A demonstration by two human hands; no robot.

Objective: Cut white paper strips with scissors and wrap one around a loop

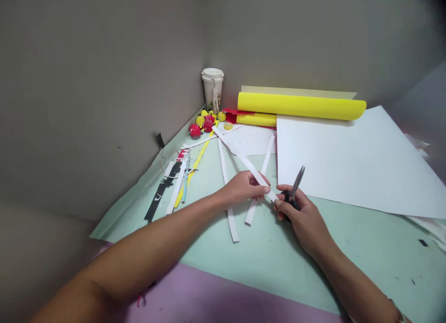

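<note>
A long white paper strip (246,161) slants above the table between my hands. My left hand (245,186) pinches it near its lower end, thumb on top. My right hand (299,214) is closed round the black handles of a pair of scissors (297,181), blades pointing up and away, and its thumb and fingertips also touch the strip's near end. Under the held strip lie two more white strips, one on the left (232,223) passing beneath my left wrist, the other (251,212) partly hidden behind my left hand.
A lidded cup (212,88) stands in the corner beside red and yellow balls (208,123). Yellow rolls (299,106) lie along the back wall, a large white sheet (348,165) at the right. Black, yellow and white scraps (158,197) lie at the left on the green cover (265,267).
</note>
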